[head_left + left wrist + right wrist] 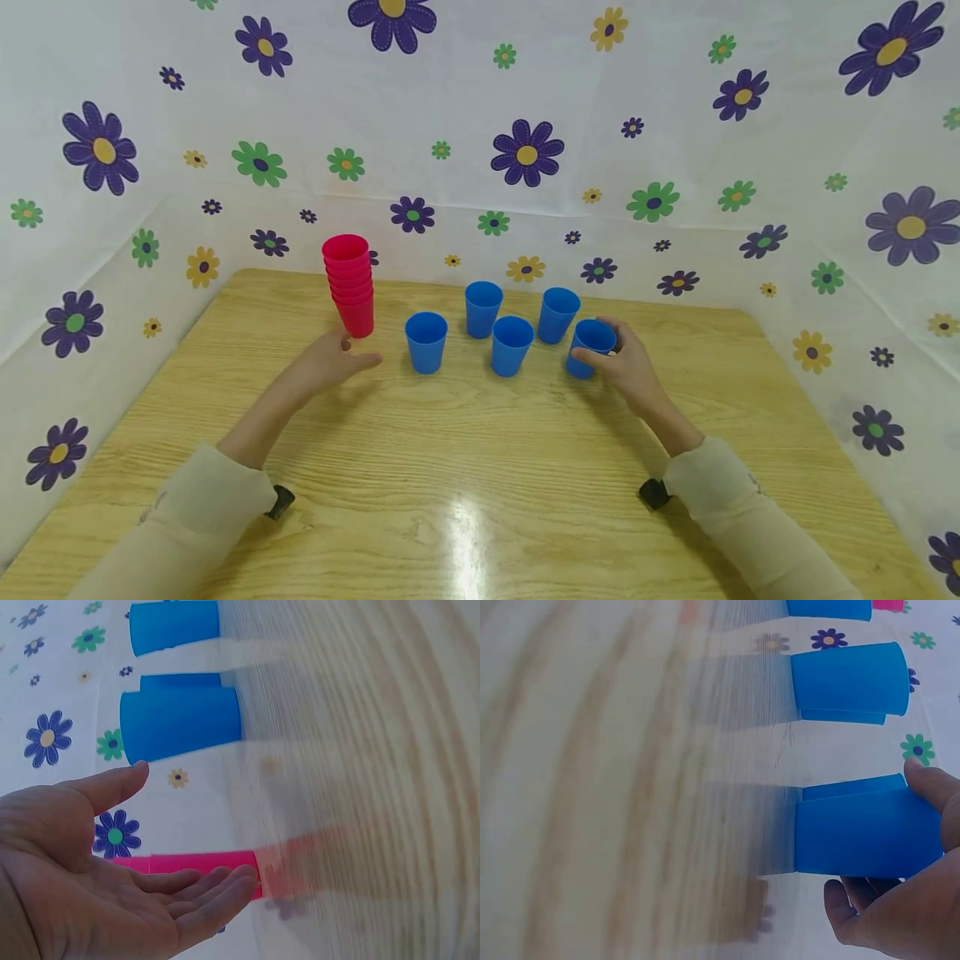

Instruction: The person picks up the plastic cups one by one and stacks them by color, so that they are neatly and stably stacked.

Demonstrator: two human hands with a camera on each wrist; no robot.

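Observation:
My right hand (627,367) grips a blue cup (582,363) at the right end of a group of several upright blue cups. In the right wrist view the thumb lies on one side of this cup (862,832) and the fingers on the other. My left hand (333,363) holds nothing. Its thumb and fingers are spread beside the lower part of a tall stack of nested red cups (357,315). The left wrist view shows the palm (112,900) and loosely bent fingers in front of the red stack (202,862), which they partly cover.
Of the other blue cups, the leftmost (427,346) stands closest to the red stack; a front cup (512,348) and two rear cups (483,312) lie further right. A wooden table (420,467) bears everything. Flower-printed cloth (450,100) hangs behind and along both sides.

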